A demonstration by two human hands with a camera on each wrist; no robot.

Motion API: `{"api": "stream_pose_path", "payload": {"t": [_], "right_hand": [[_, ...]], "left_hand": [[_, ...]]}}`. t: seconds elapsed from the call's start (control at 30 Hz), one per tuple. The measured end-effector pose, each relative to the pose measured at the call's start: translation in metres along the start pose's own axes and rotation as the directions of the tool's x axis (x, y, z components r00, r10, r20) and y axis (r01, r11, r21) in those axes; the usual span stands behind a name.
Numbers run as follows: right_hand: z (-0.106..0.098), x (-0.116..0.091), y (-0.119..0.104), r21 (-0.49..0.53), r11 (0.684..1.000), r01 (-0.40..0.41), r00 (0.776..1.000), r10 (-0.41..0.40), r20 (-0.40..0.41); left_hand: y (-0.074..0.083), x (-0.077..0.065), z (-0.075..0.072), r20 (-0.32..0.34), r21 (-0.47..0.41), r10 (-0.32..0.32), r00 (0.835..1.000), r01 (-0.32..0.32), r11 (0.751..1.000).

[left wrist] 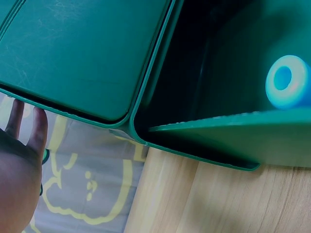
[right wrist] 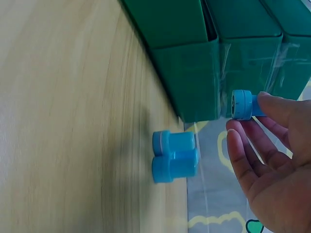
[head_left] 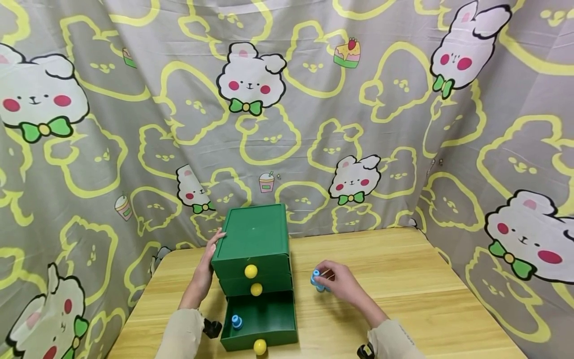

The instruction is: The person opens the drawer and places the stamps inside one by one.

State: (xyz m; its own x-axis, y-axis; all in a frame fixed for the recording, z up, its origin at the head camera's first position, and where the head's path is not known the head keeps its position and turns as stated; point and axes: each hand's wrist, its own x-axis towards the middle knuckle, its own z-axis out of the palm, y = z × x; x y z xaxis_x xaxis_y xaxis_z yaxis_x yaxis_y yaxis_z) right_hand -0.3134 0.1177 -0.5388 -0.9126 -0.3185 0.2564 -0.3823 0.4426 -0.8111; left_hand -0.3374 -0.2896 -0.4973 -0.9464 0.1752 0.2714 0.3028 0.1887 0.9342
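Right wrist view has my right hand (right wrist: 272,165) pinching a small blue bottle (right wrist: 241,104) just right of the green drawer unit (head_left: 253,249), open bottom drawer (head_left: 264,335) down-left, while my flat left hand (head_left: 207,267) steadies the side.

Small blue capped bottle (right wrist: 241,104), seemingly pinched, beside green drawers (head_left: 251,234).

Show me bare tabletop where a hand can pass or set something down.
Free: the wooden table right of the right hand, out to its far edge. Crowded: between the green plastic drawer cabinet and that hand, where small blue bottles stand.
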Motion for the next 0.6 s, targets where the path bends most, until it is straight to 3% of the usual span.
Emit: {"api": "stream_pose_path", "payload": {"t": [0.27,0.6], "right_hand": [[0.008,-0.005,-0.007,0.052,0.997,0.059,0.996,-0.062,0.062],[0.021,-0.009,-0.01,0.077,0.996,0.054,0.988,-0.065,0.14]], "left_hand": [[0.0,0.0,0.0,0.002,-0.004,0.013,1.0,-0.013,1.0],[-0.001,0.001,0.0,-0.001,-0.004,0.012,1.0,-0.012,1.0]]}}
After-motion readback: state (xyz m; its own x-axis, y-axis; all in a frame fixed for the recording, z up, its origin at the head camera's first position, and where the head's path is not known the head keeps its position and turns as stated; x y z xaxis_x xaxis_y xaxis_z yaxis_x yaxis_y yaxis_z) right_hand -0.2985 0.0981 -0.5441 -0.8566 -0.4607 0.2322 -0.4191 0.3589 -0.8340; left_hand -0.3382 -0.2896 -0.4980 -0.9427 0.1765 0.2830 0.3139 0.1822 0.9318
